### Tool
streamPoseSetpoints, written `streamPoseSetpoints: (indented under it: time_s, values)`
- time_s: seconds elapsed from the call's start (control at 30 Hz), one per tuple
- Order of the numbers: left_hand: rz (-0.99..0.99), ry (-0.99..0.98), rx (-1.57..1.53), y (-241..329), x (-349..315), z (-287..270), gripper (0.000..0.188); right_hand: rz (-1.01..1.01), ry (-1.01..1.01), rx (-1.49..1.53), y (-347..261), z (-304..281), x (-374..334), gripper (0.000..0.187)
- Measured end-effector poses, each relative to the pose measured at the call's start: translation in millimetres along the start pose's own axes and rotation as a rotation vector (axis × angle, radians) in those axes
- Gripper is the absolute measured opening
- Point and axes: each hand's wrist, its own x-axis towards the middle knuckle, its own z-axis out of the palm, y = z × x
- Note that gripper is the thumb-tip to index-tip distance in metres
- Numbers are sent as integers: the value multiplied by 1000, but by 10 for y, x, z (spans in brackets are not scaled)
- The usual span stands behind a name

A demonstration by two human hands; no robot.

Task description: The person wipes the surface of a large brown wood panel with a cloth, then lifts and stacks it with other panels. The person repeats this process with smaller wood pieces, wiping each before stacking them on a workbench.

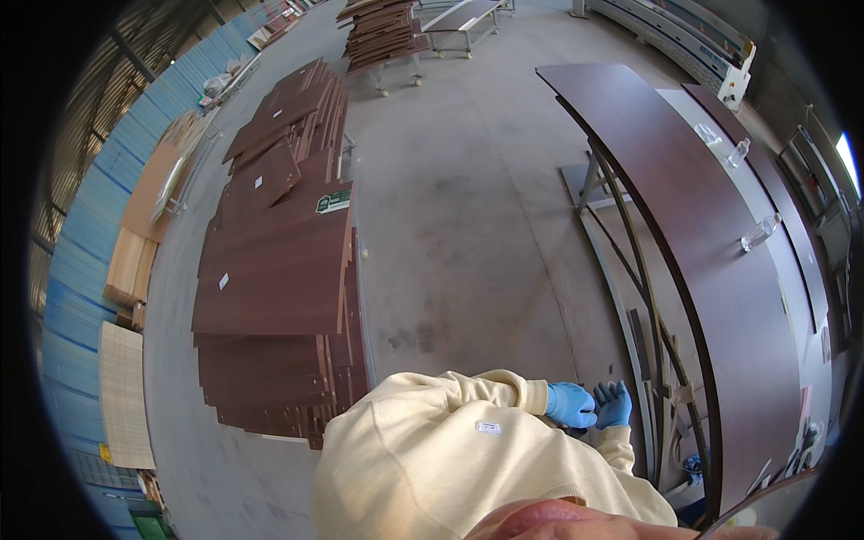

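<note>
Head view | left hand [570, 405] and right hand [614, 405] are close together, fingers bent; I cannot tell if they clamp something | panel [697, 216] lies to their right | I fear a careless right-hand swing bumps it, toppling the bottle [760, 232].

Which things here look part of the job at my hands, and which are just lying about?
Likely the job:
long panel, near the gloved left hand and right hand, contents unclear
frame below it

Likely just lying about:
bottles
brown stack
</note>
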Motion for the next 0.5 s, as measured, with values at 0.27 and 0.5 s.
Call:
streamPoseSetpoints:
  time_s: [0.27, 0.5]
  values:
    - [-102, -25, 31, 5, 122, 147, 44, 5, -103, -83, -118, 179, 151, 73]
    - [-67, -41, 62, 162, 248, 262, 45, -9, -133, 0, -66, 21, 58, 76]
